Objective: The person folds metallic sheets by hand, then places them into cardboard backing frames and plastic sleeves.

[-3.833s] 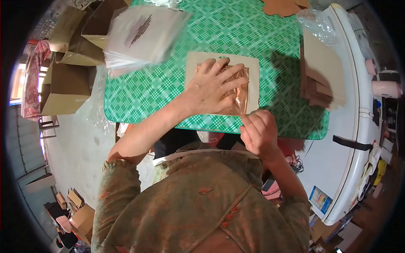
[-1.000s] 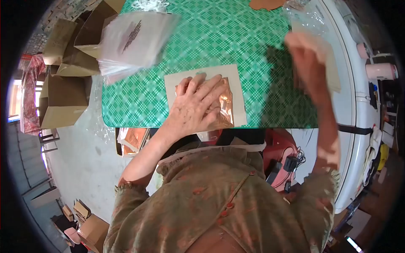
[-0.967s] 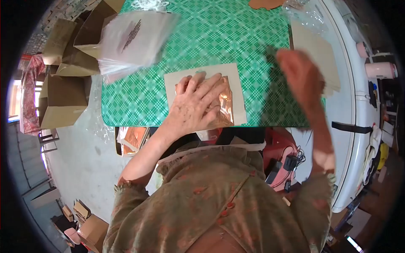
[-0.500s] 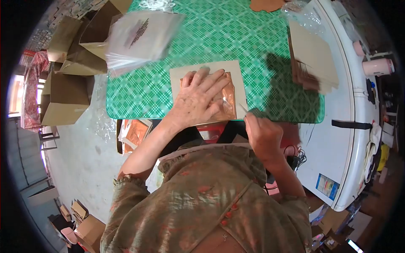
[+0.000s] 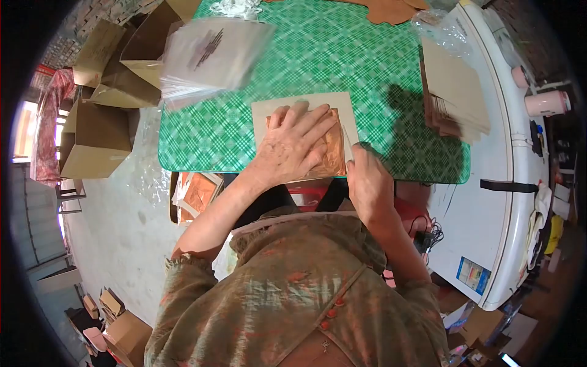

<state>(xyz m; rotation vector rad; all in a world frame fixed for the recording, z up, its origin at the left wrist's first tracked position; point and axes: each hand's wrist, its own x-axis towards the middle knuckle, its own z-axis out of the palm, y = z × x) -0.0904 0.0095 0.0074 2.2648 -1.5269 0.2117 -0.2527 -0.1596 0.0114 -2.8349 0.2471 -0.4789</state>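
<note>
My left hand (image 5: 287,145) lies spread and flat on a shiny copper-coloured sheet (image 5: 334,154), covering much of it. Beneath the sheet is a larger beige board (image 5: 336,100) near the table's front edge. My right hand (image 5: 370,186) is closed round the lower end of a thin, pale, stick-like tool (image 5: 348,136), whose exact kind I cannot make out. The tool points away from me along the right side of the copper-coloured sheet, over the board's right margin.
On the green checked table (image 5: 318,49), a stack of clear plastic sleeves (image 5: 214,55) sits at left and beige boards (image 5: 455,85) at right. Cardboard boxes (image 5: 95,140) stand on the left. More copper-coloured sheets (image 5: 199,192) lie below the table edge. A white appliance (image 5: 455,235) is at right.
My right hand has moved slightly left, and its tool has turned from slanting across the board's right edge to lying more along the sheet's side. My left hand stays pressed on the sheet.
</note>
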